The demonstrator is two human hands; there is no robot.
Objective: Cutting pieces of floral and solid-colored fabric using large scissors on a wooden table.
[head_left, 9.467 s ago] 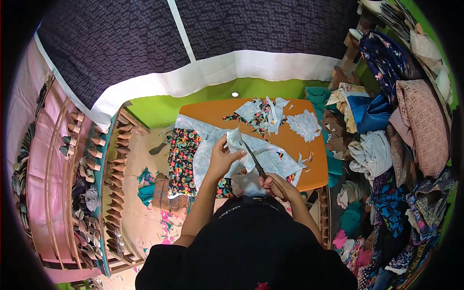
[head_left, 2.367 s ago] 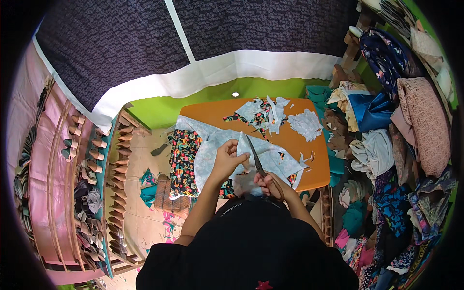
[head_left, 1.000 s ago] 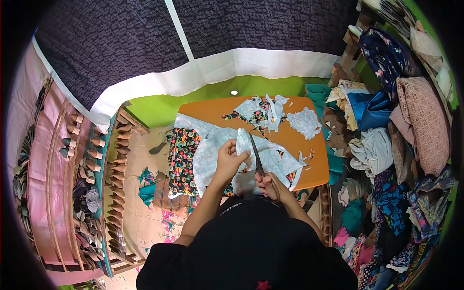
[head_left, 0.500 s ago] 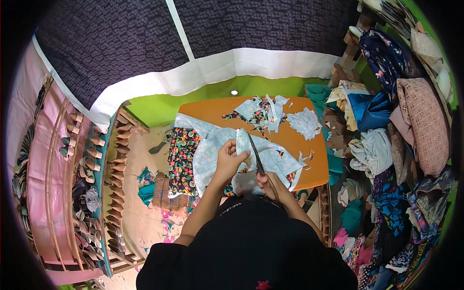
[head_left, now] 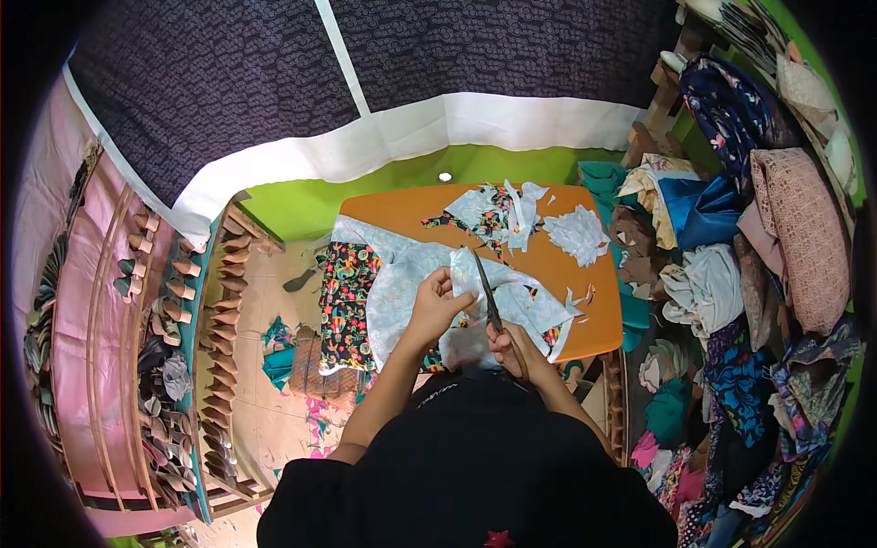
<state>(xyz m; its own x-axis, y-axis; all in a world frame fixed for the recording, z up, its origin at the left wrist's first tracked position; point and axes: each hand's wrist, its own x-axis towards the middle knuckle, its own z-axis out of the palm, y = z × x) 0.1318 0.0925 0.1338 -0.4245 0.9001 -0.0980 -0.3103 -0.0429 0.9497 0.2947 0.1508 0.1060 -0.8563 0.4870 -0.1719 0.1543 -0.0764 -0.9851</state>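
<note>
A large piece of fabric (head_left: 402, 272) lies across the near and left part of the table, its pale underside mostly up and its dark flowered face showing at the left. My left hand (head_left: 437, 306) pinches a raised edge of this fabric between thumb and fingers. In my right hand (head_left: 508, 345) is a pair of dark scissors (head_left: 490, 301), gripped by the handles close to my body. The blades point away from me, just right of the fabric edge that my left hand holds up. Whether the blades touch the cloth I cannot tell.
Cut fabric scraps (head_left: 516, 215) and a ragged pale pile (head_left: 577, 235) lie on the orange table (head_left: 388, 203). Racks of shoe-shaped pieces (head_left: 224, 338) stand at the left. Heaped cloth (head_left: 708, 288) fills the right side. More scraps litter the tiled floor (head_left: 260, 384).
My left hand has shifted very slightly right with the fabric edge. The scissors have moved a little to the right, and both hands keep their grip.
</note>
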